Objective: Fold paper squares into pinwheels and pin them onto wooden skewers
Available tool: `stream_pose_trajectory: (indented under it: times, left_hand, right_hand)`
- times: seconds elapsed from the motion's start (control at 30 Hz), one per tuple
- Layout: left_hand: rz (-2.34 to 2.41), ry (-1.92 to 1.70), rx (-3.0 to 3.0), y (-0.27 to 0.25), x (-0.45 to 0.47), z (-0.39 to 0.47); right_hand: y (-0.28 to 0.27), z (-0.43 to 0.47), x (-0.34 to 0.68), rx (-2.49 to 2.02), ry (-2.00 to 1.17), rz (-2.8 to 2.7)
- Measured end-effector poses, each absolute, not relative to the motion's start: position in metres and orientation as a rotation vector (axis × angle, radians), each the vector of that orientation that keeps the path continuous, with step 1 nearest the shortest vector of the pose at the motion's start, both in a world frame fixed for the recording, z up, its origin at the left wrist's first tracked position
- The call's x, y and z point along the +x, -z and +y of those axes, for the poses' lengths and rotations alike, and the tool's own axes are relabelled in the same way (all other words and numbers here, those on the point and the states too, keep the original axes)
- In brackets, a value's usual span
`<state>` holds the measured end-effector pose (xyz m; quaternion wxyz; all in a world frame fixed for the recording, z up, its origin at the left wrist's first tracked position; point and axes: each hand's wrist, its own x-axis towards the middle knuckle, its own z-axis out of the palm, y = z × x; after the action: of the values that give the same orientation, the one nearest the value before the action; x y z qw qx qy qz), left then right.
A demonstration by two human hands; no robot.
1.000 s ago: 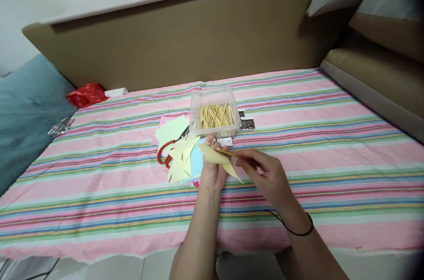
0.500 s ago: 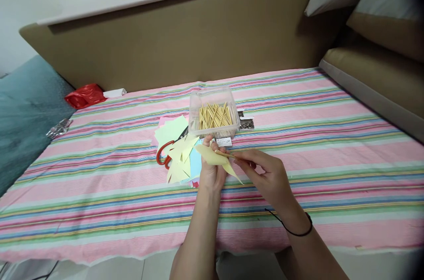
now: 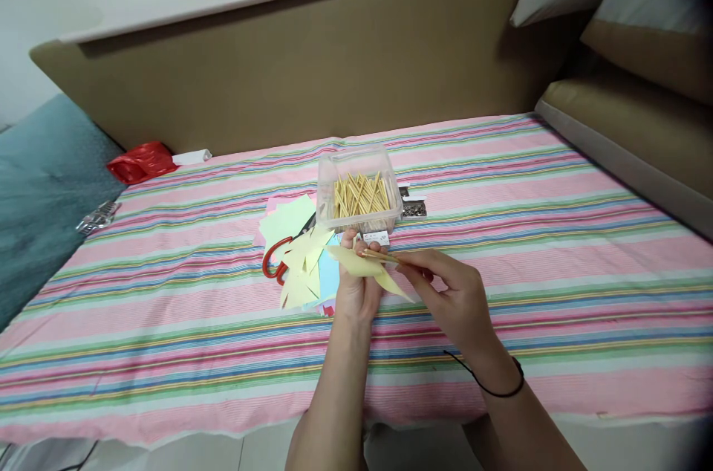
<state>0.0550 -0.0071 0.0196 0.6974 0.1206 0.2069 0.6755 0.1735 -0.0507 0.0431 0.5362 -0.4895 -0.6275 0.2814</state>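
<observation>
My left hand is closed on a pale yellow paper pinwheel with curled blades, which hides part of its fingers. My right hand pinches a thin wooden stick, whose far end meets the pinwheel near my left fingertips. Whether the stick is joined to the paper I cannot tell. Just left of my hands lie cut yellow paper pieces over blue sheets. Red-handled scissors lie partly beneath the papers.
Beyond my hands stands a clear plastic box of wooden sticks. To its right is a small packet of dark metal bits. A striped cloth covers the seat. A red bag and a silvery object lie at left.
The stick and the pinwheel's lower blade have shifted slightly between my hands. Both hands stay in nearly the same place, and the things around them have not moved.
</observation>
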Motion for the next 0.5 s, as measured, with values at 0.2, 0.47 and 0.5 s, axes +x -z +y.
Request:
stream_pose_trajectory:
  times: [0.2,0.47,0.5]
  left_hand:
    - [0.409,-1.508,0.244,-0.022,0.055,-0.007]
    - [0.38,-1.459,0.231,-0.021,0.053,-0.006]
    - [0.369,-1.456,0.228,-0.02,0.053,-0.006]
  right_hand:
    - [-0.043,-0.049,0.177,-1.135,-0.891,-1.133]
    - [-0.037,-0.04,0.19,-0.972,-1.002,-0.765]
    - [-0.036,-0.04,0.191,-0.95,-1.007,-0.744]
